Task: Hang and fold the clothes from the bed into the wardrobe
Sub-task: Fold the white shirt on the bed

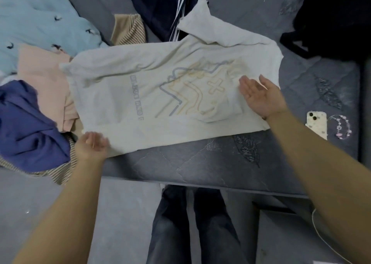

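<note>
We're at the fold step: white T-shirt (152,95) lies flat, print up, on the grey bed (200,159), collar end to the right, hem to the left. One sleeve looks already tucked in on the near right. Both hands open, clamped on nothing: left hand (93,143) w/ loose fingers at the near-left hem corner, right hand (261,95) flat-palmed by the tucked sleeve. Next, we judge: grip hem, bring it over toward the collar, edges matched. Shirt is thin, limp, faintly creased; pastel line print plus text. Unfolded pile (36,79) sits left.
</note>
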### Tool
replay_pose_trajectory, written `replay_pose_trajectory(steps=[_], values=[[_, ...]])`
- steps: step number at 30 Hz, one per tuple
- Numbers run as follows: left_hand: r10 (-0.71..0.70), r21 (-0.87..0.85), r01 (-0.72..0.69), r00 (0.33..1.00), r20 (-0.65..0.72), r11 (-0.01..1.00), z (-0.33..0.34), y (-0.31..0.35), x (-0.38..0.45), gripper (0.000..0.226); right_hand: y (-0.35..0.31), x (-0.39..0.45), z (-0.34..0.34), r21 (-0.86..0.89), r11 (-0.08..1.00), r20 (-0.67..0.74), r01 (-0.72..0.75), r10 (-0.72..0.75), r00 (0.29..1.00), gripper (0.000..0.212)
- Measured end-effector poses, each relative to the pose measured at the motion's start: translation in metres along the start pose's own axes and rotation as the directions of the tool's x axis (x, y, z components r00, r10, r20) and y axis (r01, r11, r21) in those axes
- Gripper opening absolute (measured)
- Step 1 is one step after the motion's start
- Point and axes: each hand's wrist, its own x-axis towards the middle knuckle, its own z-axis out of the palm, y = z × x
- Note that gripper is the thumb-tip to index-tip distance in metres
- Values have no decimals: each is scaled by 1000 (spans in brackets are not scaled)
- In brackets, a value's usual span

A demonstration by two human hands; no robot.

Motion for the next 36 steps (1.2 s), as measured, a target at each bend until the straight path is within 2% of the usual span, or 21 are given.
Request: replay_pose_trajectory(steps=[3, 5, 6, 8, 10, 11, 12, 13, 16, 19, 21, 25, 28, 30, 34, 36], values=[[32, 203, -4, 990, -135, 979, -11, -34, 1, 29, 23, 5, -35, -200, 979, -133, -46, 19, 991, 13], [-16, 206, 68, 970, -242, 976, -16, -62, -5, 18, 46, -3, -71, -282, 955, -303, -91, 1, 953, 13], [-72, 198, 123, 966, -248, 973, -18, -74, -10, 13, 57, -8, -89, -310, 944, -387, -115, -14, 922, 14], [-183, 162, 216, 964, -195, 963, -16, -94, -15, 40, 73, -13, -120, -316, 936, -473, -158, -11, 881, 36], [-173, 91, 185, 976, -134, 978, -12, -100, -10, 46, 75, -11, -135, -235, 962, -449, -140, 20, 893, 58], [-154, 53, 160, 983, -100, 986, -9, -99, -6, 35, 71, -7, -136, -193, 976, -411, -98, 10, 911, 60], [-139, -8, 139, 986, -96, 990, -6, -98, 2, 17, 65, -2, -133, -154, 987, -381, -51, -12, 924, 58], [-133, -82, 124, 986, -104, 989, -1, -96, 7, 9, 59, 5, -129, -113, 994, -365, -7, -35, 930, 53], [-106, -143, 88, 987, -121, 986, 9, -89, 23, 21, 43, 24, -115, 10, 996, -330, 93, -84, 940, 37], [-89, -171, 61, 983, -163, 983, 9, -88, 32, 18, 32, 35, -114, 83, 988, -343, 134, -98, 934, 26], [-79, -198, 39, 977, -198, 979, -3, -89, 33, 14, 28, 35, -123, 84, 983, -399, 165, -118, 909, 13], [-69, -159, 26, 961, -267, 987, -39, -88, 27, 38, 29, 13, -152, 68, 980, -471, 189, -135, 872, 17], [-79, -145, 37, 950, -301, 989, -64, -87, 22, 17, 30, -2, -172, 65, 978, -492, 197, -141, 859, 16], [-77, -123, 39, 945, -318, 992, -74, -87, 17, 11, 32, -5, -177, 58, 984, -487, 171, -121, 865, 22], [-95, -90, 66, 919, -382, 994, -82, -88, 14, 34, 41, -4, -174, 11, 988, -480, 151, -128, 868, 28], [-133, -47, 125, 890, -437, 991, -77, -89, 8, 37, 51, -6, -169, -33, 991, -463, 129, -130, 877, 33]])
